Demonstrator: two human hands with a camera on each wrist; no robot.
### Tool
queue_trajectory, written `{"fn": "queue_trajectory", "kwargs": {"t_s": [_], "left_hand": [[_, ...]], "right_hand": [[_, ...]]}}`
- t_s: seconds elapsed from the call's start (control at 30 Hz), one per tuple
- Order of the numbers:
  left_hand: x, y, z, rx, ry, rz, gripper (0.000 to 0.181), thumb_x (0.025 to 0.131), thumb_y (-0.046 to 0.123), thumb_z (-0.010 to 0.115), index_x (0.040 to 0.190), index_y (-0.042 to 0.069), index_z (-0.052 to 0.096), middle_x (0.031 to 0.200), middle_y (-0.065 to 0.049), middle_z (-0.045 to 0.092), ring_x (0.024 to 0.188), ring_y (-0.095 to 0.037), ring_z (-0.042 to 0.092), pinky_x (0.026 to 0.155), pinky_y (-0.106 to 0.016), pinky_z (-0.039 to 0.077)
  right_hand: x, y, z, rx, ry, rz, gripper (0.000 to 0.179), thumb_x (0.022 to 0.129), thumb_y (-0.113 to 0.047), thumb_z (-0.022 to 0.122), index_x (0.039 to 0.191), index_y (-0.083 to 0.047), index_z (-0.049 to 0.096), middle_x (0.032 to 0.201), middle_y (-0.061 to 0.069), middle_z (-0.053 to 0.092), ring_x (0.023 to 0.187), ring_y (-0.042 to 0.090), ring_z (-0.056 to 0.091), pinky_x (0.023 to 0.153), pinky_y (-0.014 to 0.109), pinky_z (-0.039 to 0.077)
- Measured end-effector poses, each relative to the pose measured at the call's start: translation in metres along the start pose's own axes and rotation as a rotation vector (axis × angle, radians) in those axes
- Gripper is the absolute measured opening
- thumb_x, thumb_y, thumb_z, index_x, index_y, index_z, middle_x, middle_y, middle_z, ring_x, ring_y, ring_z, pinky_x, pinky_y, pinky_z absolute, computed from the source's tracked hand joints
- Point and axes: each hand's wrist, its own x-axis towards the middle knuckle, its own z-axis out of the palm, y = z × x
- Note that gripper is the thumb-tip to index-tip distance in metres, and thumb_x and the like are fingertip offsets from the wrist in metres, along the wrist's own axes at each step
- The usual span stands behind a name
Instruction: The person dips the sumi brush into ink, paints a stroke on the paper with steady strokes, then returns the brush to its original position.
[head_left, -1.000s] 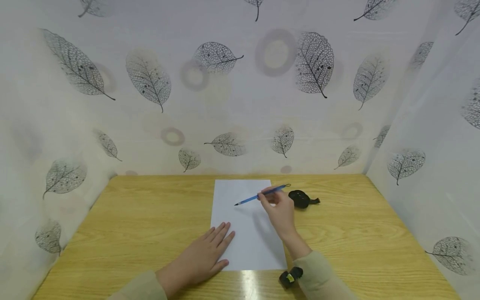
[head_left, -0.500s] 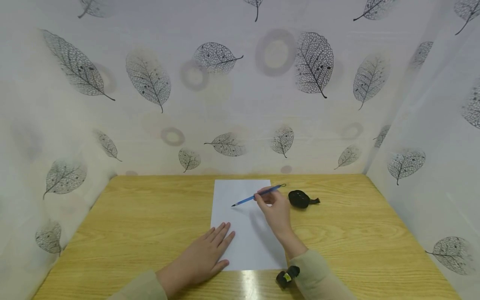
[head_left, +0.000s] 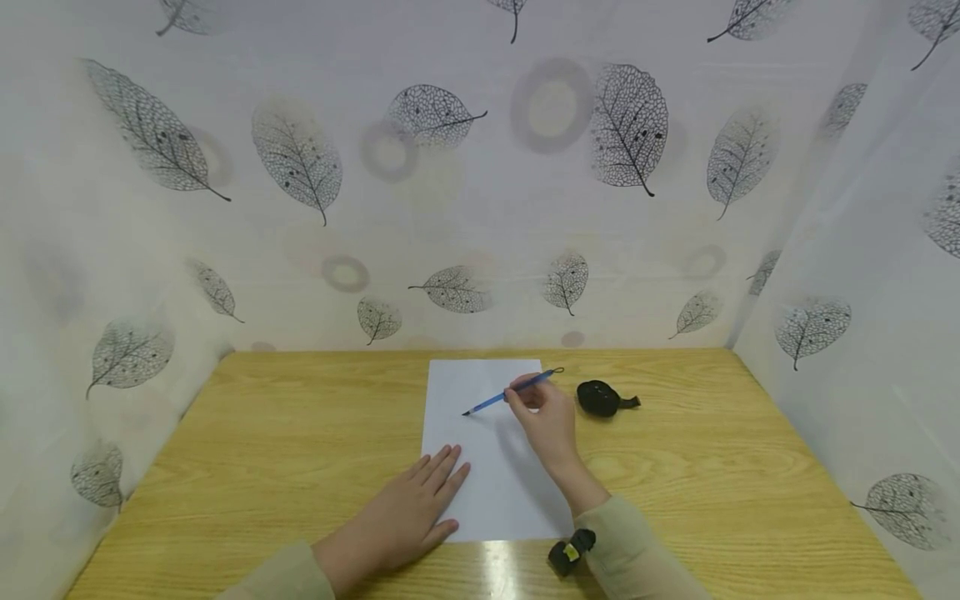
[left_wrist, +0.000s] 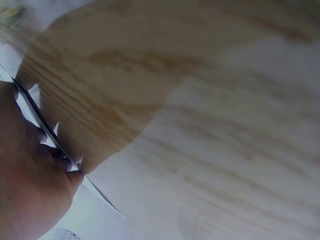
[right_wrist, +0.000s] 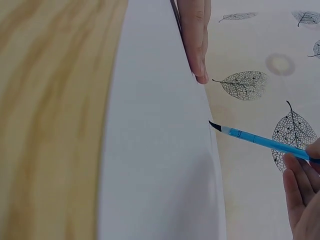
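A blank-looking sheet of white paper (head_left: pixel 495 492) lies on the wooden table. My right hand (head_left: pixel 549 425) pinches a blue brush (head_left: pixel 491 402) with a dark pointed tip and a small loop at its back end. The brush slants down to the left, its tip at the upper middle of the sheet; whether it touches the paper I cannot tell. In the right wrist view the brush (right_wrist: pixel 265 142) shows its dark bristles near the sheet's edge. My left hand (head_left: pixel 405 512) rests flat on the sheet's lower left edge, fingers straight.
Just right of the paper sits a black ink dish (head_left: pixel 598 399) with a short handle. A black wrist camera (head_left: pixel 570 552) is strapped at my right sleeve. Leaf-patterned curtains (head_left: pixel 480 208) enclose the wooden table (head_left: pixel 300 417) at the back and sides.
My right hand has shifted a little left and slightly toward me, carrying the brush; its tip moved left, then slightly down the sheet. The left hand stays still.
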Motion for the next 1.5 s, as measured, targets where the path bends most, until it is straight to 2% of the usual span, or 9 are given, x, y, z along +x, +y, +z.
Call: {"fn": "queue_trajectory", "kwargs": {"t_s": [0.4, 0.73, 1.07, 1.3, 1.5], "left_hand": [[0.0003, 0.0006, -0.0018, 0.005, -0.002, -0.006, 0.068, 0.112, 0.049, 0.043, 0.165, 0.008, 0.036, 0.175, -0.019, 0.028, 0.163, -0.033, 0.03, 0.13, -0.049, 0.036], [0.0007, 0.0003, -0.0031, -0.012, -0.015, -0.012, 0.068, 0.112, 0.05, 0.043, 0.166, 0.008, 0.036, 0.175, -0.018, 0.027, 0.163, -0.032, 0.03, 0.13, -0.049, 0.035], [0.003, -0.0001, -0.002, -0.016, -0.02, -0.021, 0.069, 0.112, 0.05, 0.042, 0.167, 0.009, 0.034, 0.176, -0.017, 0.025, 0.164, -0.032, 0.027, 0.131, -0.049, 0.034], [0.0024, -0.0013, 0.0006, -0.036, 0.0, -0.007, 0.07, 0.113, 0.053, 0.039, 0.166, 0.008, 0.036, 0.175, -0.019, 0.027, 0.163, -0.035, 0.029, 0.129, -0.052, 0.036], [0.0016, -0.0002, -0.0003, -0.037, -0.014, -0.008, 0.069, 0.113, 0.051, 0.04, 0.166, 0.008, 0.035, 0.175, -0.018, 0.027, 0.163, -0.034, 0.029, 0.13, -0.051, 0.035]], "right_hand": [[0.0, -0.0022, -0.0019, -0.072, -0.028, 0.028, 0.006, 0.09, -0.001, 0.08, 0.095, -0.001, 0.076, 0.084, 0.014, 0.08, 0.076, 0.024, 0.078, 0.07, 0.017, 0.06], [0.0016, -0.0002, -0.0044, -0.102, -0.047, 0.033, 0.007, 0.09, -0.003, 0.081, 0.095, 0.0, 0.076, 0.087, 0.013, 0.08, 0.077, 0.02, 0.077, 0.071, 0.019, 0.062], [0.0036, -0.002, -0.0057, -0.087, -0.046, 0.051, 0.009, 0.09, -0.003, 0.082, 0.095, 0.001, 0.076, 0.087, 0.014, 0.08, 0.078, 0.022, 0.077, 0.071, 0.017, 0.06], [0.0032, -0.0023, -0.0053, -0.08, -0.039, 0.048, 0.008, 0.09, -0.002, 0.081, 0.095, 0.001, 0.076, 0.086, 0.014, 0.08, 0.077, 0.023, 0.077, 0.07, 0.016, 0.059], [0.0022, -0.0024, -0.0053, -0.076, -0.038, 0.047, 0.006, 0.089, 0.0, 0.08, 0.094, -0.001, 0.077, 0.085, 0.014, 0.08, 0.076, 0.021, 0.077, 0.07, 0.015, 0.059]]}}
